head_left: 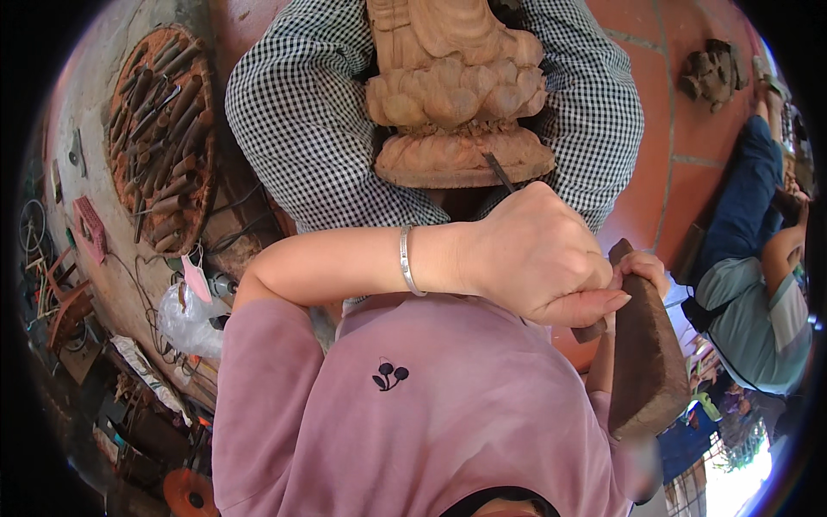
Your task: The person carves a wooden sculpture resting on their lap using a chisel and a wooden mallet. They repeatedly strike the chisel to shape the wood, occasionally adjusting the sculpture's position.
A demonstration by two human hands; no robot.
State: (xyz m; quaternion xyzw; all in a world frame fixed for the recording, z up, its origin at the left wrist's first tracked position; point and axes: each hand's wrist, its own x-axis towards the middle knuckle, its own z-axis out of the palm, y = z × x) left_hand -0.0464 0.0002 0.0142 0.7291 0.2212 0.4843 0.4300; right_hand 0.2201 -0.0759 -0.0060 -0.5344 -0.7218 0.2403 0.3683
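Closest to us was our own pink shirt (448,405), filling the lower middle of the view. Across it lay our left forearm with a silver bracelet (406,260) at the wrist. Our left hand (534,254) was clenched around a chisel (498,172); the fingers (594,302) were curled tight, so that only the thin dark blade showed, coming out above the knuckles. Its tip touched the lower rim of the wooden carving (461,95), a pale statue base cut with petal shapes, which rested on our lap between legs in checked trousers (301,121). Our right hand (642,267) sat just behind the left, its fingers wrapped around the upper end of a dark wooden mallet (646,353), whose broad head hung down to the right, apart from the carving. Well to the left, a round tray (164,138) held many wooden-handled tools. Another person in blue sat at the right edge (749,284).
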